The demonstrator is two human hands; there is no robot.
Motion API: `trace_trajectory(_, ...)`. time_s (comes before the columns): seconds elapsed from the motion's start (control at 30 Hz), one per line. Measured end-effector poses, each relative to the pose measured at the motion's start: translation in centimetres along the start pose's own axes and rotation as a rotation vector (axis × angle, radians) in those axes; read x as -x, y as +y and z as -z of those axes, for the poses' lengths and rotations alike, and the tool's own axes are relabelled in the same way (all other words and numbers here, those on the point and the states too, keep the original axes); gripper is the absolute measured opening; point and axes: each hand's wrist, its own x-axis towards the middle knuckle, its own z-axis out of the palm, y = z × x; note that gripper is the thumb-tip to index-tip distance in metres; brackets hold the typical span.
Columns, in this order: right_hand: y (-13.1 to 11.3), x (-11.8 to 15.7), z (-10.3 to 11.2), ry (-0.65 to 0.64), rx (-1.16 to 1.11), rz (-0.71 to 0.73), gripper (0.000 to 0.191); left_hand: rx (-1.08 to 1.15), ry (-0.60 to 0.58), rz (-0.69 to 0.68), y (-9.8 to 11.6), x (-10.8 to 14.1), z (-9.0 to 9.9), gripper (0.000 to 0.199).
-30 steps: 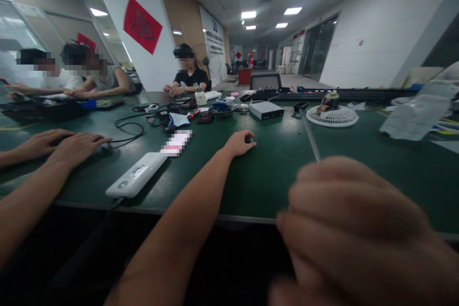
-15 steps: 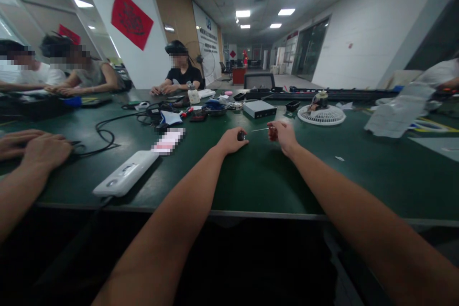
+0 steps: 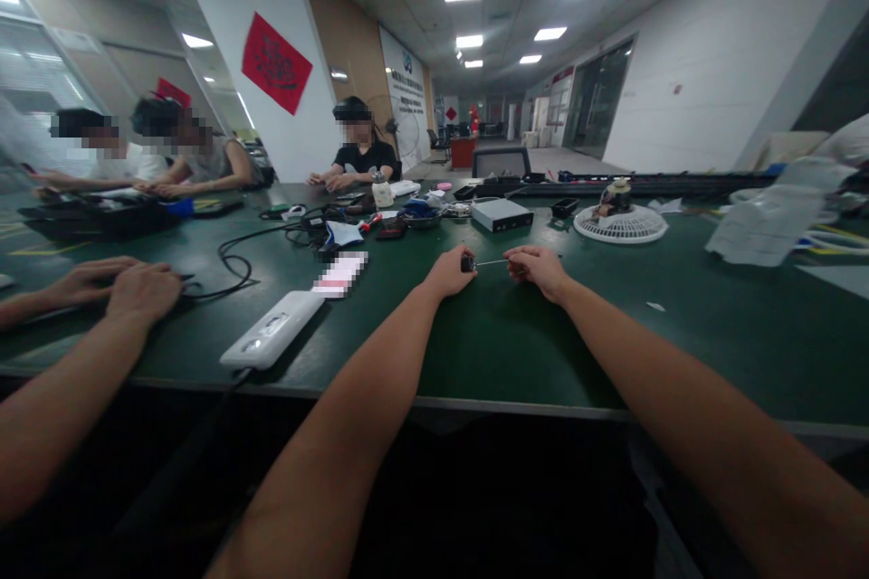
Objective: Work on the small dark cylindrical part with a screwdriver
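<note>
Partly hidden, black part (image 3: pixel 468 263) sits in left hand (image 3: pixel 448 274); right hand (image 3: pixel 536 271) grips thin rod (image 3: pixel 491 262), right end covered.

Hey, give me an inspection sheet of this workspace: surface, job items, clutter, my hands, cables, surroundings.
Surface: green tabletop, small pale scrap at right.
Job items: small dark part and thin metal shaft; whether they touch is unclear.
Clutter: grey box, white fan grille and crumpled clear plastic beyond the hands; mixed small items near the box.
Hands: left hand grips the part; right hand pinches the shaft.
Cables: black cable looped at left; cord from white block drops over the table edge.
Surroundings: co-worker's hands at left; seated people beyond.
Spills: nothing seen.
</note>
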Motion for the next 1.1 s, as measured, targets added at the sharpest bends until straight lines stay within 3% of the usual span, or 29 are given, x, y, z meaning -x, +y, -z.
trace_trajectory(0.33, 0.1, -0.1, -0.2, -0.063, 0.095, -0.002, 0.012, -0.012, -0.008, -0.071, -0.4, -0.1, -0.1, 0.041)
trace_trajectory(0.53, 0.7, -0.7, 0.1, -0.002, 0.059, -0.003, 0.013, -0.018, -0.024, -0.087, 0.4, 0.1, 0.0, 0.039)
trace_trajectory(1.1, 0.1, -0.3, -0.2, 0.007, 0.048, -0.016, 0.012, -0.032, -0.02, -0.089, 0.8, 0.3, 0.3, 0.038)
